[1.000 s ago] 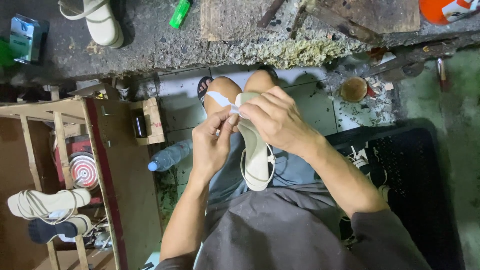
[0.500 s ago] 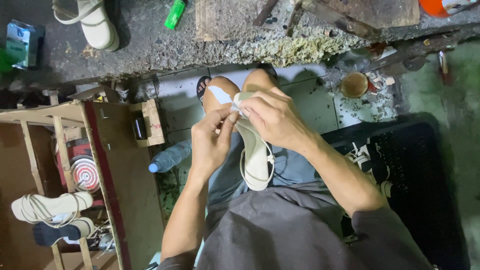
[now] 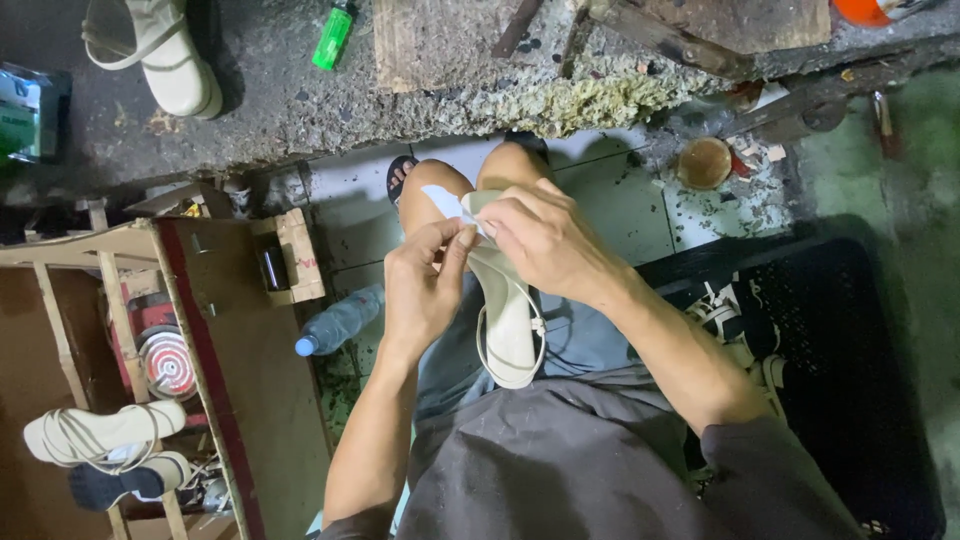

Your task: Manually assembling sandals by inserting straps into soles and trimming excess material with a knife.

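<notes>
Hands (image 3: 480, 270) — two, one sandal (image 3: 508, 325)

The right hand (image 3: 545, 245) is covering the front of the sandal (image 3: 508, 320), so its toe end is staying out of sight. The left hand's (image 3: 425, 290) fingers (image 3: 455, 245) are hiding what they are pinching there; the white piece (image 3: 440, 203) beside them is showing only in part. Beyond the sandal, on the tabletop (image 3: 280, 110), the top edge is cutting off a second sandal (image 3: 165, 50), a green lighter (image 3: 333, 38) and an orange thing (image 3: 870, 10). Left of the sandal, a green packet (image 3: 22, 110) is running off the frame's edge. The crate (image 3: 850, 370) to its right is lying too dark for its contents to be told.
</notes>
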